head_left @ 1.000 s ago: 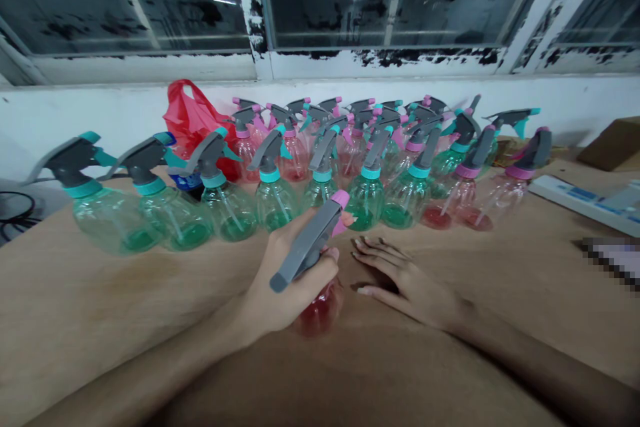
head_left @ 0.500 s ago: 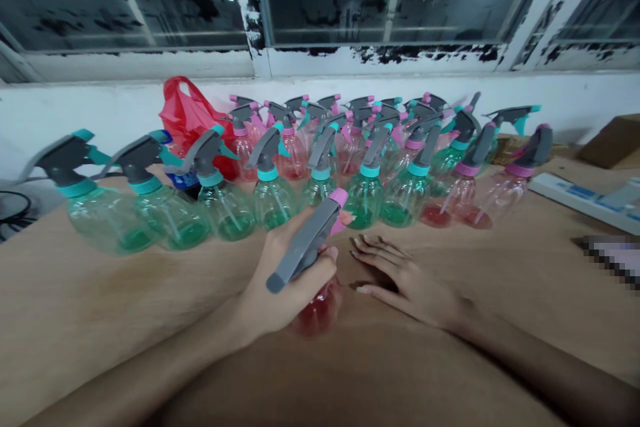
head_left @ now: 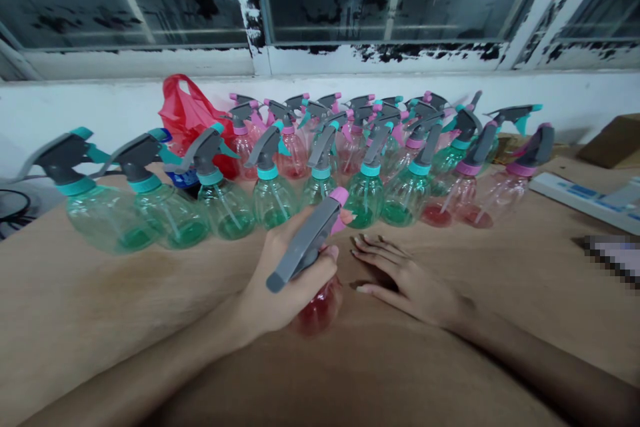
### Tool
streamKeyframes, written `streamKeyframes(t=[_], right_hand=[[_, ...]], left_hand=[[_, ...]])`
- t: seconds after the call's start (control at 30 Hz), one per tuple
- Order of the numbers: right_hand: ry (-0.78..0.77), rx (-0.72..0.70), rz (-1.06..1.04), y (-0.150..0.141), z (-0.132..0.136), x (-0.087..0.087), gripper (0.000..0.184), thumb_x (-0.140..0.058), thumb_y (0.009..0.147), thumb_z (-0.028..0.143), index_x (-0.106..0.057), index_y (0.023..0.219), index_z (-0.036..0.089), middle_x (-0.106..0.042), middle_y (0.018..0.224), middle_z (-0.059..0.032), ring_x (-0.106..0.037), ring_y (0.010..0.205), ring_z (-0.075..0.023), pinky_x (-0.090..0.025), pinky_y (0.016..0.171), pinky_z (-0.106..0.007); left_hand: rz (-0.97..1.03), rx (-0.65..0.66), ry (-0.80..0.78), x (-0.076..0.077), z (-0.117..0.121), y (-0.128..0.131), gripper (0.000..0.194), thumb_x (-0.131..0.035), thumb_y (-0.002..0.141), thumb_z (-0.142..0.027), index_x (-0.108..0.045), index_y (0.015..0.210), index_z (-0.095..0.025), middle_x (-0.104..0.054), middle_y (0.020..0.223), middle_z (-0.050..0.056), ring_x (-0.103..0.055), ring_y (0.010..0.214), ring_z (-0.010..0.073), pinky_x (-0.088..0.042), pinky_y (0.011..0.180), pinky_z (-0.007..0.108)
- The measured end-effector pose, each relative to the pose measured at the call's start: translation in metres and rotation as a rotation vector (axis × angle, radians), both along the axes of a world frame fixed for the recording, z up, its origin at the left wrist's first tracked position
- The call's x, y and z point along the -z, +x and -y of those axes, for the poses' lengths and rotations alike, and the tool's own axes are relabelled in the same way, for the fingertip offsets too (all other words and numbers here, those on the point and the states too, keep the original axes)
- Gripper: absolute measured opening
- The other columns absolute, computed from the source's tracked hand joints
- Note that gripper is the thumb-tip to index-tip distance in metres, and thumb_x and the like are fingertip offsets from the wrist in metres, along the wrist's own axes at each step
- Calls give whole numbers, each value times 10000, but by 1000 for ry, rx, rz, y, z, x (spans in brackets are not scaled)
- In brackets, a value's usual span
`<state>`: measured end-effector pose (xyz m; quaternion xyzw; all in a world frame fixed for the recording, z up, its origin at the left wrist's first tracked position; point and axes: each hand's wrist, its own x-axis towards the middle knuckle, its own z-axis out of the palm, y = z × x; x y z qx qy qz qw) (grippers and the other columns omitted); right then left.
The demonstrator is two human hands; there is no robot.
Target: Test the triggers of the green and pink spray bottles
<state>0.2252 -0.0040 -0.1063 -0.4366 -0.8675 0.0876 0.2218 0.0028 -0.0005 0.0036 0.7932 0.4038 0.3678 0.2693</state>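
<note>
My left hand (head_left: 285, 280) is wrapped round the neck of a pink spray bottle (head_left: 320, 310), just under its grey head with a pink nozzle. A fingertip shows by the pink trigger. Red tint fills the lower part of this bottle, which stands near the table's front edge. To its right, my right hand (head_left: 400, 277) rests palm down on the table with fingers stretched out, holding nothing. In front of both hands runs a row of spray bottles: several green ones (head_left: 230, 213) with turquoise collars, then two pink ones (head_left: 475, 207) at the right end.
More spray bottles (head_left: 295, 153) crowd behind the front row. A red plastic bag (head_left: 187, 113) lies at the back left beside a dark blue object (head_left: 183, 179). On the right are a cardboard box (head_left: 615, 140), a white-and-blue carton (head_left: 585, 197) and a pixelated flat object (head_left: 613, 257).
</note>
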Motion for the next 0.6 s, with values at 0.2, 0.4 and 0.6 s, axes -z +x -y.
streamKeyframes(t=[0.2,0.4,0.6], right_hand=[[-2,0,-4,1,0,1,548,-484,871,480,-401,1359,245,-441,1404,-51,-356,1314,-231,-284,1093,-488],[-10,4,18,1,0,0,549,-474,873,491,-413,1351,229,-443,1402,-57,-353,1316,-226,-278,1098,-476],[-2,6,4,0,0,0,534,-478,873,487,-423,1344,242,-451,1396,-49,-363,1310,-234,-285,1092,-492]], left_hand=[[19,8,-6,2,-1,-1,80,-484,748,-202,-537,795,-241,-585,712,-18,-558,567,137,-479,566,250],[41,71,-60,0,-1,-1,92,-482,712,-150,-500,744,-235,-592,741,-25,-587,620,137,-495,607,245],[-17,74,6,-8,-3,-3,112,-457,691,-148,-516,718,-239,-539,647,-33,-517,564,144,-458,549,257]])
